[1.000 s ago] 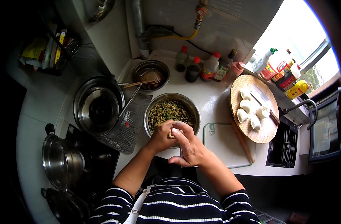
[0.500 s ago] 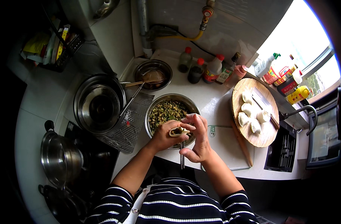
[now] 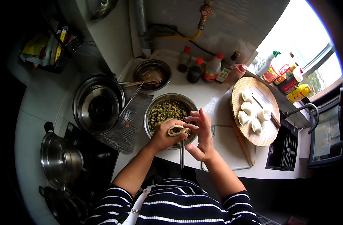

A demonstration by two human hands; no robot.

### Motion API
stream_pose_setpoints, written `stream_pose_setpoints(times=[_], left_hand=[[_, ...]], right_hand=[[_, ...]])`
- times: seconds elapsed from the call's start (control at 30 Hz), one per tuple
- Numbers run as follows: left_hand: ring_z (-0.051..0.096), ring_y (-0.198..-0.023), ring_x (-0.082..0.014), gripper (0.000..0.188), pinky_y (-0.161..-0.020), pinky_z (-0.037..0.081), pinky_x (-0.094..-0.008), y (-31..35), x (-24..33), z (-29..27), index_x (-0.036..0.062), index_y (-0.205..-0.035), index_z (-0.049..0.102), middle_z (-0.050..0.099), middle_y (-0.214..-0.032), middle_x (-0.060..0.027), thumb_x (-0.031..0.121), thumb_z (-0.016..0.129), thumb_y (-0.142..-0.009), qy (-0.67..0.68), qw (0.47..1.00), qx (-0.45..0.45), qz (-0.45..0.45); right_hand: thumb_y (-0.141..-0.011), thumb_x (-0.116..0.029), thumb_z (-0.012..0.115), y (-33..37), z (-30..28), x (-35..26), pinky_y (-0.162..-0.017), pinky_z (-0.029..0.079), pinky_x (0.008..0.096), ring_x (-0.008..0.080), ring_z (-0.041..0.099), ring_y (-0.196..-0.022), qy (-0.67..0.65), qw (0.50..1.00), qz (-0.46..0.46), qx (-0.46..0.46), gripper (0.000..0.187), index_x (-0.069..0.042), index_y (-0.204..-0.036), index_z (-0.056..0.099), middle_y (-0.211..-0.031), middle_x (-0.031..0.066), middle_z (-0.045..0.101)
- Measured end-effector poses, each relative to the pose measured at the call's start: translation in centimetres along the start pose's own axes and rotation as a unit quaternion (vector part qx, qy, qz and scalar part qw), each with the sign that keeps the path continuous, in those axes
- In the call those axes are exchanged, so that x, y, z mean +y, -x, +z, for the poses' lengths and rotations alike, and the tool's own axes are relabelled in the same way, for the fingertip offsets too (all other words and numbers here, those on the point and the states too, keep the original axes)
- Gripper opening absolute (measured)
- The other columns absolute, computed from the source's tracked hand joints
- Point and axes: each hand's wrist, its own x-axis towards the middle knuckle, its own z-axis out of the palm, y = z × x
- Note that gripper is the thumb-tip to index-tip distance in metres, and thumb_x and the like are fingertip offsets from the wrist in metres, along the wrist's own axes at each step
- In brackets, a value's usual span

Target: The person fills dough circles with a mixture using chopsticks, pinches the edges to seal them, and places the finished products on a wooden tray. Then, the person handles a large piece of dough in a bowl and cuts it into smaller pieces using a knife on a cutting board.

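Note:
My left hand (image 3: pixel 164 135) is closed around a dumpling wrapper (image 3: pixel 176 130), folded up with its top gaping and dark green filling showing inside. Beside it, my right hand (image 3: pixel 202 137) has its fingers stretched and its thumb well apart. Its fingertips reach the wrapper's right side; whether they touch it I cannot tell. Below both hands stands a steel bowl (image 3: pixel 146 122) of chopped green-and-brown filling (image 3: pixel 169 111). A pair of chopsticks (image 3: pixel 182 155) leans out over the bowl's near rim.
Several finished dumplings (image 3: pixel 248 108) and a knife (image 3: pixel 263 103) lie on a round wooden board (image 3: pixel 250 139) at right; a rolling pin (image 3: pixel 243 146) rests by it. Sauce bottles (image 3: pixel 195 71) line the back. Steel bowls (image 3: pixel 78 101) and a pot (image 3: pixel 60 161) stand left.
My right hand has shifted slightly up and right, its thumb drawing away from the wrapper. The left hand keeps its hold, and the wrapper's opening now shows more fully.

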Motion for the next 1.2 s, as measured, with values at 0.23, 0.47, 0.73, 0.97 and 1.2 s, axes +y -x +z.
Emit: stream_pose_setpoints(times=[0.23,0.47,0.73,0.97,1.2], left_hand=[[0.065,-0.087,-0.0241,0.049,-0.078,0.051,-0.0341,0.0,-1.0,0.6,0.0034,-0.113,0.062,0.067,-0.095,-0.0111,0.022,0.081,-0.072,-0.087,0.993,0.026,0.072],[0.065,-0.084,-0.0196,0.092,-0.078,0.052,-0.0323,0.9,-0.1,0.9,0.0024,-0.146,0.026,0.066,-0.093,-0.0092,0.019,0.079,-0.073,-0.01,0.998,0.03,-0.053],[0.061,-0.088,-0.0131,0.102,-0.083,0.049,-0.0281,1.4,0.4,0.7,0.001,-0.149,0.014,0.064,-0.097,-0.0055,0.012,0.081,-0.072,-0.018,0.999,0.025,-0.039],[0.061,-0.094,-0.0145,0.107,-0.085,0.048,-0.0287,1.8,-0.7,0.2,0.0035,-0.15,0.007,0.063,-0.103,-0.0065,0.012,0.081,-0.073,0.013,1.0,0.012,-0.006],[0.062,-0.096,-0.0187,0.107,-0.083,0.051,-0.0313,2.0,-0.1,-0.2,0.0085,-0.151,0.007,0.053,-0.123,-0.0147,0.014,0.081,-0.074,0.038,0.999,0.015,0.004]], right_hand=[[-0.077,-0.042,0.075,0.2,0.0,-0.1,-0.095,0.046,0.0454,0.0303,0.046,-0.118,0.003,1.0,0.004,0.003,0.102,-0.004,-0.149,0.015,-0.136,0.0195,0.029],[-0.074,-0.044,0.077,0.6,0.1,-0.6,-0.095,0.046,0.0452,0.0311,0.046,-0.119,-0.012,1.0,-0.012,-0.006,0.105,-0.004,-0.149,0.015,-0.136,0.0197,0.029],[-0.074,-0.042,0.077,0.6,0.1,0.1,-0.096,0.044,0.0446,0.0287,0.046,-0.118,-0.01,0.997,0.051,0.05,0.104,-0.006,-0.15,0.016,-0.136,0.0175,0.032],[-0.073,-0.044,0.078,0.4,0.9,-0.2,-0.097,0.044,0.0464,0.0288,0.046,-0.119,-0.103,0.992,0.054,0.048,0.105,-0.007,-0.15,0.017,-0.137,0.017,0.031],[-0.078,-0.049,0.071,-0.3,0.9,0.7,-0.104,0.034,0.0472,0.0284,0.04,-0.127,-0.062,0.989,0.133,0.029,0.102,-0.01,-0.151,0.013,-0.145,0.015,0.026]])
